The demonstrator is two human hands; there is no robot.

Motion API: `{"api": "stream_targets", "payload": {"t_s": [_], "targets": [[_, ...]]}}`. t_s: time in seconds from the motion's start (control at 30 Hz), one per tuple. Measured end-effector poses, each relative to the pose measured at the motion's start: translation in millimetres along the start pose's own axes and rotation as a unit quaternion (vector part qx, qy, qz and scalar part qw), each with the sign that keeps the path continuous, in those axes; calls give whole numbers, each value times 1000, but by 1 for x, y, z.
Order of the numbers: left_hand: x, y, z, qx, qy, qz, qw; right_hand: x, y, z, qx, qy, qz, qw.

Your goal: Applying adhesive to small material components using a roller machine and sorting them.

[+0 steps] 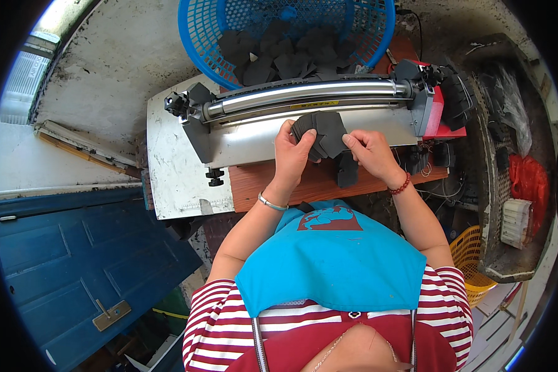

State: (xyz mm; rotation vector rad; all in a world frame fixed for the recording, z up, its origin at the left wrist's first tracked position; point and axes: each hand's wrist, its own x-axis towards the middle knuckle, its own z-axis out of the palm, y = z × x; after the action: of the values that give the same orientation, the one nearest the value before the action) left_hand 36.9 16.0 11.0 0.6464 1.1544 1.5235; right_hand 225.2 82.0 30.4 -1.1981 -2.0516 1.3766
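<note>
While both hands [328,152] grip dark pieces [321,133], roller machine [304,99]

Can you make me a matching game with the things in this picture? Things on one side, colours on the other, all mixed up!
Things:
1. basket
2. bracelet
3. roller
4. pieces in the left hand and right hand

Colours:
A. silver
B. black
C. blue
D. red

Pairs: 1-C, 2-D, 3-A, 4-B
</note>
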Motion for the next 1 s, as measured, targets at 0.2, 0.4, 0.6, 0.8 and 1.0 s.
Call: {"api": "stream_targets", "payload": {"t_s": [0.2,0.4,0.6,0.8,1.0], "targets": [[-1,2,2,45,13,19,999,4,8,1,-31,6,-50,998],[-1,-1,-7,29,37,33,998,11,16,-11,-19,-22,51,998],[-3,5,1,16,29,6,999,42,26,-12,-22,28,98,995],[1,1,-4,-26,39,9,999,28,4,5,83,-89,65,991],[-1,4,-6,-33,32,-7,999,47,28,-25,-46,-50,132,989]]}}
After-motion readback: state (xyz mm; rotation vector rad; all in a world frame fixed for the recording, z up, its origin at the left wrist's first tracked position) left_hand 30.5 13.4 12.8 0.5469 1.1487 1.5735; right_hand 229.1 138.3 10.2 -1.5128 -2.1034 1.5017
